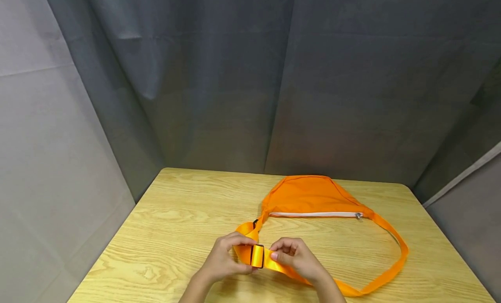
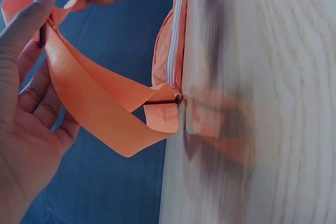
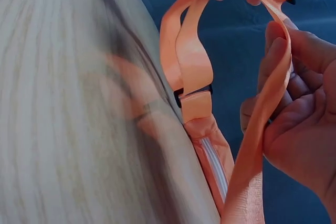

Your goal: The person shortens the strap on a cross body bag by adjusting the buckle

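An orange waist bag [image 1: 313, 196] with a white zipper lies toward the back of the table, its strap [image 1: 391, 272] looping round to the front right. Between thumb and fingers, my left hand [image 1: 224, 259] pinches the black strap slider [image 1: 257, 256] by its upper and lower edges. Just right of the slider, my right hand [image 1: 299, 257] pinches the strap between thumb and curled fingers. In the left wrist view the webbing [image 2: 94, 95] hangs in a loop from the left hand down to a second black buckle [image 2: 163, 101] beside the bag.
The wood-grain table [image 1: 168, 216] spreads out under the bag and hands. Dark grey curtain [image 1: 219, 85] stands behind its back edge, with a paler cloth [image 1: 51, 164] on the left. A metal zipper pull [image 1: 359, 215] sits at the bag's right end.
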### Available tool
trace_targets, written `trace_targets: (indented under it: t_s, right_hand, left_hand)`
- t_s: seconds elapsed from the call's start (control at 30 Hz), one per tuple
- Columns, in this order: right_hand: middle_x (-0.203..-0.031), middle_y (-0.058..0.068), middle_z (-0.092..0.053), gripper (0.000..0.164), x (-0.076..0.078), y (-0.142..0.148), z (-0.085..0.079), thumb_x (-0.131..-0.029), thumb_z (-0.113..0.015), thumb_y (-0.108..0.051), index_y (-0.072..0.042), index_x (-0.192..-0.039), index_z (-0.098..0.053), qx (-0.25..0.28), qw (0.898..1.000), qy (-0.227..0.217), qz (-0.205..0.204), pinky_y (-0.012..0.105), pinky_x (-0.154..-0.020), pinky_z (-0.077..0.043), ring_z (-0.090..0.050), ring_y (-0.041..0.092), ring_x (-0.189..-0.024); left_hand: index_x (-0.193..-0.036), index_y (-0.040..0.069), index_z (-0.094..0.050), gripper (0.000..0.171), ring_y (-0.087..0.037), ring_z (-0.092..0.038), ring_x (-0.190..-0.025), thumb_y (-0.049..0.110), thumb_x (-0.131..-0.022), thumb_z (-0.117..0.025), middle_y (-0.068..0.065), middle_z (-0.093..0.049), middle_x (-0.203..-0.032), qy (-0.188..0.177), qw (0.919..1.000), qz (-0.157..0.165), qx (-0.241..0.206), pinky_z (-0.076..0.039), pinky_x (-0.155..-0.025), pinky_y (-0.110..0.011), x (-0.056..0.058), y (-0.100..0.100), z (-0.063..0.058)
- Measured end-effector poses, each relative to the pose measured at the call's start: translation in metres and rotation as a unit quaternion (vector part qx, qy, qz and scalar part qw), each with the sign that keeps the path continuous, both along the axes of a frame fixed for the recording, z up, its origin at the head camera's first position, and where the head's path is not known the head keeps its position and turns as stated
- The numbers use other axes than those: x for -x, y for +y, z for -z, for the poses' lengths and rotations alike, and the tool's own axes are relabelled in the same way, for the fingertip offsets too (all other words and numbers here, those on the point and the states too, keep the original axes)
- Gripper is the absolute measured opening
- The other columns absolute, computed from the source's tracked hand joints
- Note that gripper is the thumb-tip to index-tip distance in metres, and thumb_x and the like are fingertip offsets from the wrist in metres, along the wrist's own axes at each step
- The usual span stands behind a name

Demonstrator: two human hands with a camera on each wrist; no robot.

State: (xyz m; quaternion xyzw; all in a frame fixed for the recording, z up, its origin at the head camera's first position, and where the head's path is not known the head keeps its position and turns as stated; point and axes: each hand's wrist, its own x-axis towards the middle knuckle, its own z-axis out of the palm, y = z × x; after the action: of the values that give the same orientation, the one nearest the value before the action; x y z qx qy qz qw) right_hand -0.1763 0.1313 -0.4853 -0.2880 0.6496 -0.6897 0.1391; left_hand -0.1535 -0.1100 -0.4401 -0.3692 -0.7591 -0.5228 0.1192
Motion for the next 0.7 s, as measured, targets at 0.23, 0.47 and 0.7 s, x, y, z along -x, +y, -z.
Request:
trace_targets:
  t_s: [0.23, 0.47, 0.7]
  right_hand:
    - [-0.083, 0.005, -0.062, 0.024, 0.001, 0.012, 0.002, -0.090, -0.060, -0.009, 0.008, -0.107, -0.059, -0.059, 0.997, -0.047, 0.009, 0.023, -0.065, -0.047, -0.056, 0.010, -0.073]
    - [-0.082, 0.005, -0.060, 0.021, 0.001, 0.018, 0.007, -0.091, -0.059, -0.007, 0.011, -0.101, -0.059, -0.069, 0.997, -0.032, 0.006, 0.021, -0.061, -0.045, -0.051, 0.008, -0.070]
    - [-0.084, 0.003, -0.059, 0.017, 0.001, 0.010, 0.006, -0.090, -0.060, -0.006, 0.008, -0.098, -0.061, -0.034, 0.999, -0.008, 0.015, 0.019, -0.058, -0.042, -0.049, 0.006, -0.068]
  left_hand:
    - [-0.100, 0.005, -0.068, 0.047, -0.020, -0.061, -0.091, -0.001, -0.056, -0.086, -0.001, -0.065, -0.096, -0.011, 0.9999, -0.012, 0.002, -0.047, -0.084, -0.033, -0.001, -0.002, -0.004]
    - [-0.100, 0.005, -0.068, 0.046, -0.021, -0.060, -0.092, -0.001, -0.057, -0.086, -0.004, -0.066, -0.097, -0.036, 0.9993, 0.003, -0.003, -0.046, -0.086, -0.035, -0.001, -0.002, -0.004]
    - [-0.100, 0.004, -0.068, 0.048, -0.016, -0.060, -0.090, -0.001, -0.056, -0.087, -0.003, -0.066, -0.098, -0.025, 0.9996, 0.006, -0.011, -0.048, -0.081, -0.036, -0.001, 0.001, -0.002]
